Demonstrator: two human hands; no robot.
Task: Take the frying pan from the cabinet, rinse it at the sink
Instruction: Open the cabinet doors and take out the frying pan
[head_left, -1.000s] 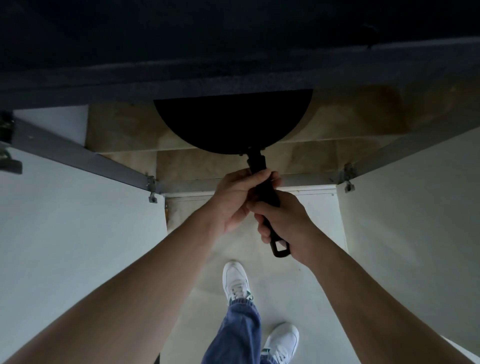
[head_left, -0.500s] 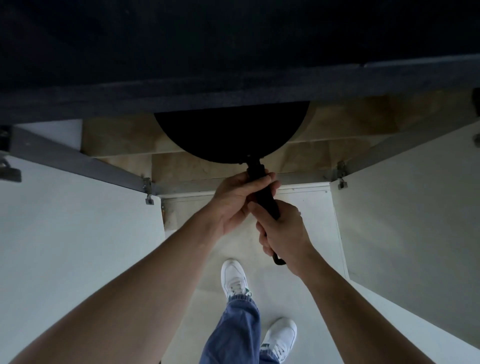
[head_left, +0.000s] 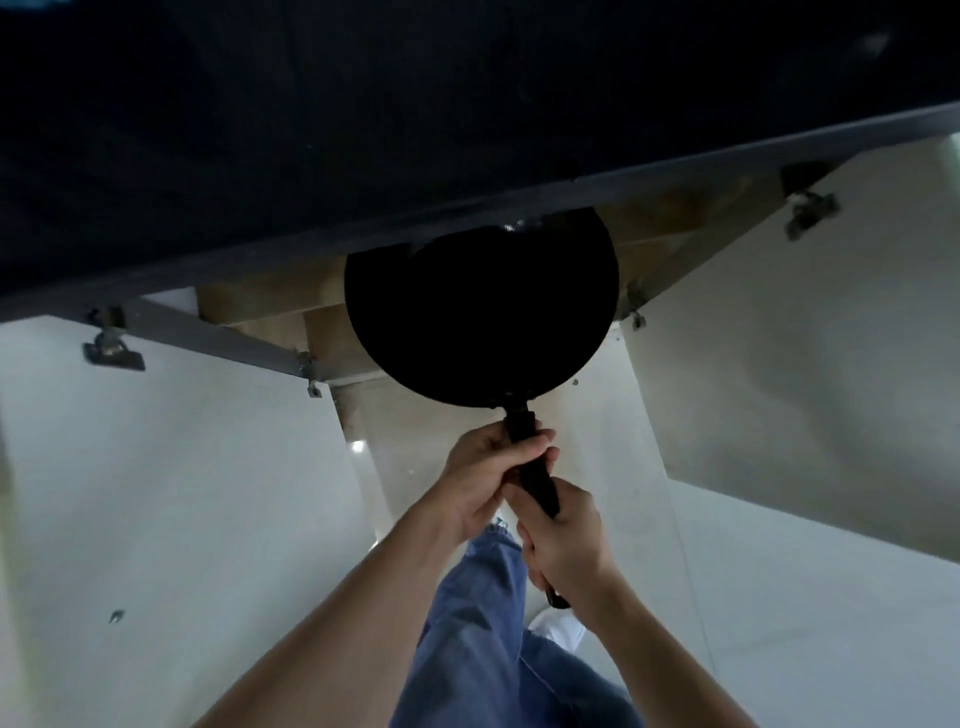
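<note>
A black frying pan (head_left: 480, 312) hangs mostly outside the open lower cabinet (head_left: 260, 306), its far rim still under the dark countertop edge (head_left: 467, 213). Its black handle runs down toward me. My left hand (head_left: 480, 475) is wrapped around the handle close to the pan. My right hand (head_left: 563, 543) grips the handle lower down, with the handle's end loop showing below it. The pan's inside is too dark to make out.
Two white cabinet doors stand swung open, one at the left (head_left: 156, 493) and one at the right (head_left: 805, 338), each with metal hinges. The dark countertop fills the top of the view. My jeans-clad leg (head_left: 483, 623) and a white shoe (head_left: 561, 629) are on the pale floor below.
The pan has come much further out of the cabinet, toward me and to the right. Both hands kept their grip on the handle and moved back with it.
</note>
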